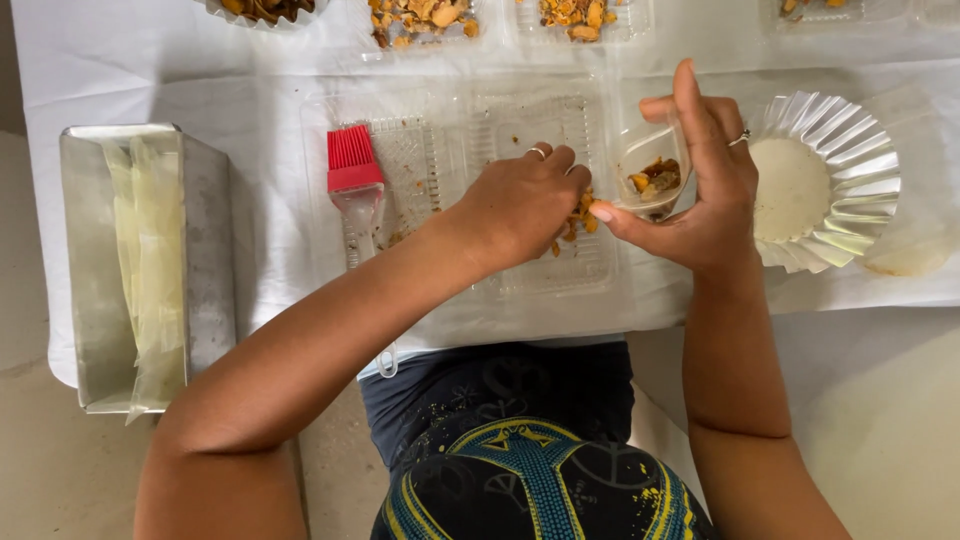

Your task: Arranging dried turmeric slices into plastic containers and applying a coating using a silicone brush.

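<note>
The right hand (705, 190), fingers upright, grips a small clear cup (650, 178) of orange-brown pieces, with a white fluted paper case (830, 180) just beyond its back. The left hand (520, 205), knuckles up, has fingertips pinched together over nut pieces (578, 222) on the clear plastic tray (455, 150) beneath it. A red silicone brush (352, 175) lies beside its wrist.

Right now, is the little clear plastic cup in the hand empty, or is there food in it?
Partly filled. The little clear plastic cup, held in the right hand, has orange-brown food pieces at its bottom; the upper part looks empty.
</note>
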